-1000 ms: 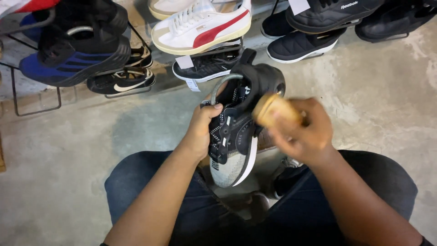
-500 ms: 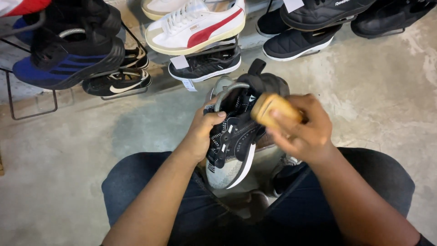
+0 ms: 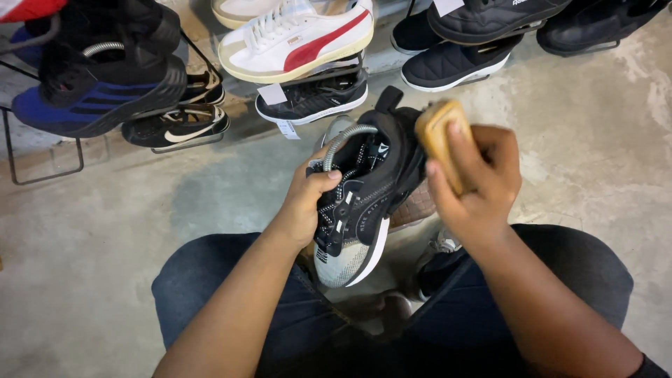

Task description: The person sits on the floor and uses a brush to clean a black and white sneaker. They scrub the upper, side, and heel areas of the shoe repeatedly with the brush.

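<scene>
while left hand [image 3: 308, 203] clenches black sneaker [image 3: 364, 196], right hand [image 3: 476, 182] grasps brush [image 3: 437, 136].

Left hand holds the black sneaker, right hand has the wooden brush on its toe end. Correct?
Not quite. In the head view the right hand presses the wooden brush against the heel end of the black sneaker, not the toe, which points down toward the lap. The left hand does hold the sneaker, as you said.
</scene>
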